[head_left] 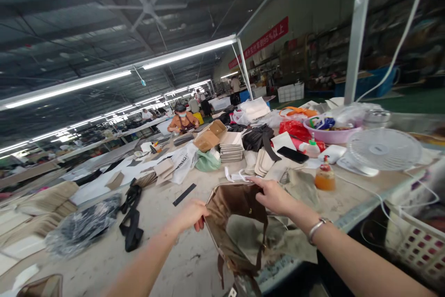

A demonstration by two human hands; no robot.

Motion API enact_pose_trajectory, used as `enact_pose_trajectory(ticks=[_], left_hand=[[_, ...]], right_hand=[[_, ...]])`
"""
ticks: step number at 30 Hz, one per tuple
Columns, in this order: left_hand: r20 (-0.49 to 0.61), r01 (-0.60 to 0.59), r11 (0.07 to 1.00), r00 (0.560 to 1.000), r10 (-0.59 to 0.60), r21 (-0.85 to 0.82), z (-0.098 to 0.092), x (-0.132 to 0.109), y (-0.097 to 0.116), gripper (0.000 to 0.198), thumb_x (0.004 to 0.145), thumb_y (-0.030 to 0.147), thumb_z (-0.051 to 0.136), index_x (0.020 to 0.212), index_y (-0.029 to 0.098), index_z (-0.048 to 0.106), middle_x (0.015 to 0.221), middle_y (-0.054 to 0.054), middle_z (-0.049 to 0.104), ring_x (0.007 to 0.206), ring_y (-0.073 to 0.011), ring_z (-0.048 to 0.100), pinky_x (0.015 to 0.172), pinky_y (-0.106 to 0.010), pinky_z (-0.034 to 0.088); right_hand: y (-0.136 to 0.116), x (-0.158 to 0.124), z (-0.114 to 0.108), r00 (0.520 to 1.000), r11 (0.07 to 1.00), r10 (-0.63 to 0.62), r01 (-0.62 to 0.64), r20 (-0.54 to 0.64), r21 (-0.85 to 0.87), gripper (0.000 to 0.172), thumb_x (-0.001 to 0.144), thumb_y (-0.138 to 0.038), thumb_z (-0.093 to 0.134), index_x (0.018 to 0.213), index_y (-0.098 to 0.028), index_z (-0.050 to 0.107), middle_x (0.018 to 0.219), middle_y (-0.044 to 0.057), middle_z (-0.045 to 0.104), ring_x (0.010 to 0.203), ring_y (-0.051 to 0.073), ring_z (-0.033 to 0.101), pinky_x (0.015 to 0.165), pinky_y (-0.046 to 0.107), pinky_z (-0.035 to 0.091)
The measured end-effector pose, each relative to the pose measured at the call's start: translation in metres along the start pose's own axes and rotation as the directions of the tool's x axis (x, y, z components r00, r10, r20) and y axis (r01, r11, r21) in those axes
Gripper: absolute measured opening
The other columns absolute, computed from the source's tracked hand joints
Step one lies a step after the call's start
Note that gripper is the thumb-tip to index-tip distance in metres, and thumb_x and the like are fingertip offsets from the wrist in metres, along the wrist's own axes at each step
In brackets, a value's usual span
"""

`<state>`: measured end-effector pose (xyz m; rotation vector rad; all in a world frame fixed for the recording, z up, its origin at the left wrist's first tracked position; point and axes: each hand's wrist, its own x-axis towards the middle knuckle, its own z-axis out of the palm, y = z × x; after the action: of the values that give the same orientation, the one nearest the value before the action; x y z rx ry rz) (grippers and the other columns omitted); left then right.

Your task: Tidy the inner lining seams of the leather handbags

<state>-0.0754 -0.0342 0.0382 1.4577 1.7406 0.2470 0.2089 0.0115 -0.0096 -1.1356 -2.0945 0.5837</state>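
Observation:
A brown handbag point(233, 223) stands open-mouthed at the near edge of the worktable point(163, 236). My left hand point(192, 215) pinches the left side of its rim, fingers closed on the edge. My right hand point(274, 195) grips the far right of the rim, fingers curled over it; a silver bracelet sits on that wrist. Both hands hold the bag's mouth spread apart. A dark strap hangs down the bag's right side.
Black straps point(131, 216) and a plastic-wrapped bundle point(81, 225) lie to the left. A black flat strip point(184, 194), stacked card pieces point(231, 146), a phone point(292, 154), an orange bottle point(325, 175) and a white fan point(382, 149) are beyond. A person in orange point(182, 121) works farther back.

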Motion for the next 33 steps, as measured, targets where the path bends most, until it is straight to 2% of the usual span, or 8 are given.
enact_pose_trajectory(ticks=[5, 10, 12, 14, 16, 19, 26, 33], left_hand=[[0.001, 0.033, 0.999, 0.999, -0.033, -0.021, 0.026, 0.000, -0.035, 0.030, 0.071, 0.041, 0.049, 0.053, 0.017, 0.049, 0.041, -0.001, 0.055, 0.034, -0.0139, 0.048, 0.040, -0.025, 0.036], [-0.074, -0.145, 0.986, 0.986, 0.151, 0.086, 0.003, -0.007, -0.023, 0.037, 0.074, 0.051, 0.056, 0.065, 0.016, 0.059, 0.058, -0.003, 0.064, 0.055, -0.0181, 0.061, 0.056, -0.028, 0.044], [-0.192, -0.298, 0.931, 0.921, 0.338, 0.210, -0.003, -0.012, -0.009, 0.030, 0.076, 0.047, 0.059, 0.079, 0.018, 0.066, 0.075, -0.004, 0.068, 0.074, -0.0204, 0.064, 0.070, -0.030, 0.046], [-0.262, -0.450, 0.816, 0.791, 0.553, 0.363, -0.001, -0.015, 0.005, 0.027, 0.079, 0.042, 0.058, 0.095, 0.022, 0.069, 0.095, -0.005, 0.068, 0.089, -0.0211, 0.063, 0.083, -0.033, 0.045], [-0.241, -0.545, 0.698, 0.681, 0.692, 0.464, 0.007, -0.014, 0.018, 0.026, 0.079, 0.036, 0.061, 0.102, 0.025, 0.069, 0.108, -0.006, 0.063, 0.096, -0.0209, 0.061, 0.090, -0.034, 0.044], [-0.148, -0.619, 0.584, 0.609, 0.779, 0.525, 0.021, 0.001, 0.031, 0.026, 0.073, 0.031, 0.070, 0.099, 0.026, 0.069, 0.115, -0.007, 0.057, 0.105, -0.0228, 0.057, 0.093, -0.036, 0.043], [-0.041, -0.645, 0.543, 0.623, 0.781, 0.538, 0.031, 0.047, 0.039, 0.018, 0.068, 0.025, 0.075, 0.084, 0.021, 0.066, 0.114, -0.007, 0.054, 0.107, -0.0238, 0.055, 0.094, -0.037, 0.043], [0.085, -0.704, 0.504, 0.619, 0.781, 0.500, 0.020, 0.058, 0.039, 0.005, 0.081, 0.022, 0.064, 0.077, 0.019, 0.062, 0.108, -0.005, 0.058, 0.090, -0.0141, 0.061, 0.084, -0.027, 0.045]], right_hand=[[0.028, -0.012, 0.040, 0.995, 0.999, 0.010, -0.013, 0.096, 0.035, 0.066, 0.062, -0.005, 0.047, 0.126, -0.019, 0.057, 0.111, 0.006, 0.069, 0.099, 0.023, 0.064, 0.088, 0.032, 0.047], [0.026, -0.015, 0.040, 0.993, 0.998, -0.002, -0.006, 0.120, 0.059, 0.066, 0.065, -0.008, 0.050, 0.129, -0.021, 0.054, 0.109, 0.004, 0.069, 0.096, 0.021, 0.064, 0.087, 0.031, 0.048], [0.023, -0.015, 0.037, 0.993, 0.997, -0.005, -0.003, 0.114, 0.072, 0.061, 0.069, -0.014, 0.055, 0.130, -0.020, 0.053, 0.106, 0.005, 0.070, 0.093, 0.022, 0.065, 0.086, 0.032, 0.049], [0.021, -0.015, 0.036, 0.995, 0.996, -0.012, 0.002, 0.104, 0.091, 0.056, 0.074, -0.023, 0.058, 0.129, -0.019, 0.053, 0.104, 0.006, 0.070, 0.092, 0.022, 0.064, 0.085, 0.034, 0.049], [0.019, -0.015, 0.035, 0.994, 0.993, -0.027, 0.014, 0.107, 0.115, 0.048, 0.077, -0.029, 0.059, 0.124, -0.019, 0.056, 0.100, 0.005, 0.070, 0.090, 0.022, 0.064, 0.083, 0.033, 0.049], [0.018, -0.011, 0.034, 0.989, 0.988, -0.062, 0.042, 0.135, 0.147, 0.038, 0.081, -0.031, 0.057, 0.117, -0.019, 0.060, 0.095, 0.004, 0.070, 0.085, 0.020, 0.064, 0.078, 0.030, 0.048], [0.025, 0.001, 0.028, 0.973, 0.978, -0.134, 0.098, 0.190, 0.185, 0.025, 0.087, -0.035, 0.053, 0.098, -0.018, 0.068, 0.077, 0.001, 0.068, 0.068, 0.015, 0.058, 0.063, 0.024, 0.043], [0.033, 0.015, 0.033, 0.959, 0.961, -0.212, 0.170, 0.186, 0.218, 0.030, 0.092, -0.036, 0.047, 0.086, -0.016, 0.070, 0.074, 0.003, 0.066, 0.067, 0.014, 0.056, 0.062, 0.023, 0.039]])
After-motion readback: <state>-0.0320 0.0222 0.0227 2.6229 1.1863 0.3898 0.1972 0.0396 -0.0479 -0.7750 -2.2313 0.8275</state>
